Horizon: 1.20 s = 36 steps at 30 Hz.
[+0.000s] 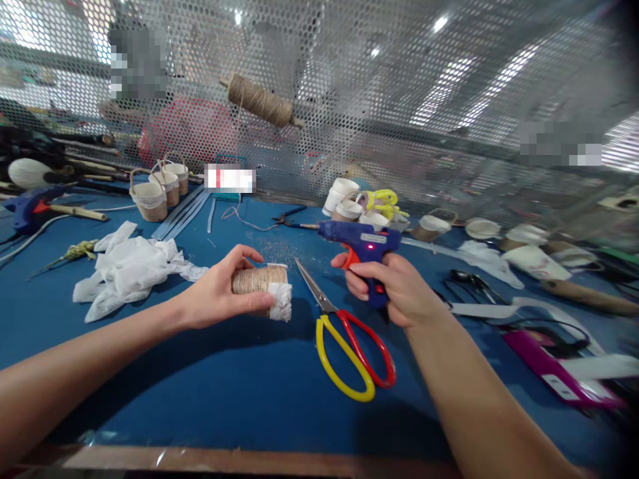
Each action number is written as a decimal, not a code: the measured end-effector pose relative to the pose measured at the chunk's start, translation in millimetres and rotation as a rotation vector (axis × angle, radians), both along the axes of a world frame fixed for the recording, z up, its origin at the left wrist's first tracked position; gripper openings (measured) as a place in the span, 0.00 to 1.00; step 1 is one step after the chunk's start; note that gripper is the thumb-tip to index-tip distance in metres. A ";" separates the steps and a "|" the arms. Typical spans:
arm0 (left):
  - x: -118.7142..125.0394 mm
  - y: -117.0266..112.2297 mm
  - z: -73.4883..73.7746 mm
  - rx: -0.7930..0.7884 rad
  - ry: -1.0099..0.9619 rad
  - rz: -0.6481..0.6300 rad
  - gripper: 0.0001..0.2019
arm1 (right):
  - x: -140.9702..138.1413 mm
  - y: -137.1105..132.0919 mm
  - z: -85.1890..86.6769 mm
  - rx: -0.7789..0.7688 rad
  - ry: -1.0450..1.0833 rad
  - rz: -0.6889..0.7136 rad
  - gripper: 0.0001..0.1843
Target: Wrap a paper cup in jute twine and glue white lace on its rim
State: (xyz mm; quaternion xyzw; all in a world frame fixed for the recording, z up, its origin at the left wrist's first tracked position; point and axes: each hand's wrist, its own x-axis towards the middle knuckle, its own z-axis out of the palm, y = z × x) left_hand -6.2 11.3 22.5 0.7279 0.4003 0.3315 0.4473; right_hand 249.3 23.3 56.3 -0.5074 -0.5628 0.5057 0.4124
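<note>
My left hand (pixel 219 293) is wrapped round a small cup bound in jute twine (pixel 260 278), with white lace at its right end, held on its side just above the blue table (pixel 239 392). My right hand (pixel 394 286) grips the handle of a blue hot glue gun (pixel 357 238) with an orange trigger and a red light lit; its nozzle points left, away from the cup. Scissors with one yellow and one red handle (pixel 349 349) lie on the table between my hands, blades pointing up and left.
A heap of white lace (pixel 132 266) lies at the left. Small twine baskets (pixel 157 193) and a second glue gun (pixel 30 206) are at the back left. Paper cups (pixel 347 199) and a twine spool (pixel 259 101) sit by the mesh screen; a person works behind it. A magenta box (pixel 559 369) lies at the right.
</note>
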 end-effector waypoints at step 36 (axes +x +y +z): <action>-4.8 0.8 -4.0 0.547 0.228 -0.033 0.21 | -2.4 -32.6 6.6 0.140 -0.311 0.222 0.08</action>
